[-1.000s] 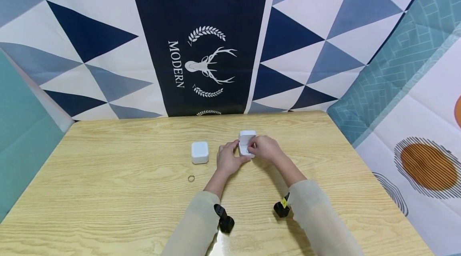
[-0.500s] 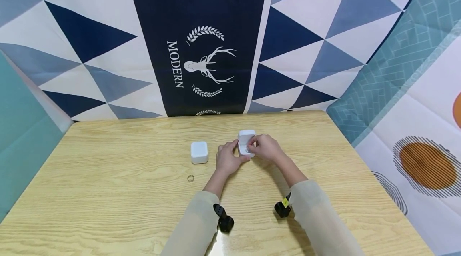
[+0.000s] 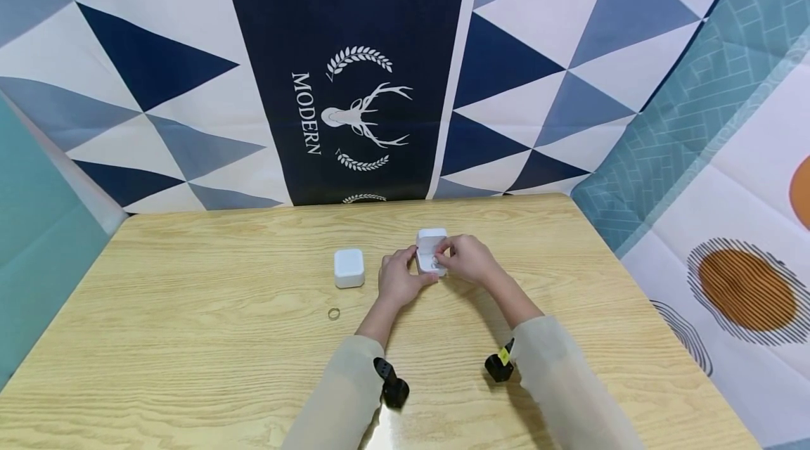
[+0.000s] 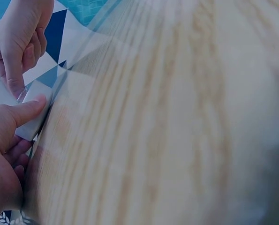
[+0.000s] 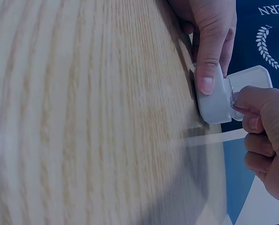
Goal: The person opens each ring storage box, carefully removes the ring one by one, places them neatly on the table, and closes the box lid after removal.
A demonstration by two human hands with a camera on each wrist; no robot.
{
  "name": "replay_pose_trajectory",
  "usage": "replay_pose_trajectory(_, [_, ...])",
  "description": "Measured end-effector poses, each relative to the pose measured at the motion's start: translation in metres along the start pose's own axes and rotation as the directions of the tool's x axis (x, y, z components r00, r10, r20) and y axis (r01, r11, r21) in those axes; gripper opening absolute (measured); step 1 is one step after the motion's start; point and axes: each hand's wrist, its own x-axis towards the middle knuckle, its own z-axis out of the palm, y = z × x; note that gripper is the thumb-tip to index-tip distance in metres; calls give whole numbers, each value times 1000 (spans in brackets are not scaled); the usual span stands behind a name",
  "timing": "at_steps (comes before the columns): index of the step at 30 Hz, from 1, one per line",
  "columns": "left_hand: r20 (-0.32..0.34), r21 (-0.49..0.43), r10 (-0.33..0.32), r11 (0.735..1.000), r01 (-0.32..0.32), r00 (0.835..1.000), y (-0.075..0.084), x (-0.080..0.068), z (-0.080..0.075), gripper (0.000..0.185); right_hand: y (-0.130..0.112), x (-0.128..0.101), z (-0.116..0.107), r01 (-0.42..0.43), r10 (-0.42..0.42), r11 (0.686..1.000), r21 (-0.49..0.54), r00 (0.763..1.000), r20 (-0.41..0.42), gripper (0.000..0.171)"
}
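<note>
A white ring box (image 3: 432, 235) stands with its lid raised near the far side of the wooden table. My left hand (image 3: 396, 283) grips the base of this box, the thumb lying along its front in the right wrist view. Between thumb and index finger, my right hand (image 3: 471, 260) pinches a silver-coloured ring (image 5: 232, 96) set with small stones, at the box's opening. The ring's lower part is hidden by the box base. In the left wrist view the right hand's fingertips point down into the box.
A second white box (image 3: 349, 268), with its lid down, stands to the left of my left hand. In front of it a plain gold-coloured ring (image 3: 333, 313) lies on the table (image 3: 190, 337). A patterned cloth (image 3: 354, 84) hangs behind the table's far edge.
Both hands stay at the ring box with little movement. The right fingers shift slightly, and the ring shows a bit more below them. The whole view drifts slightly.
</note>
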Motion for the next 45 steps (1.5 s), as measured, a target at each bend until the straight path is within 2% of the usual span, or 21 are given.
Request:
replay_pose_trajectory(14, [11,-12,-19,1000,19,1000,-3,2,-1,75,-2,-2,-4,-9,9,1000,10,1000,24,15])
replay_pose_trajectory(39, [7,-21,-19,1000,19,1000,0,2,-2,75,-10,-13,-11,91,-91,996,2,996,-17,10])
replay_pose_trajectory(45, [19,-27,-32,999,33,999,0,2,-2,76,-10,-14,-11,99,-99,995,5,995,-4,10])
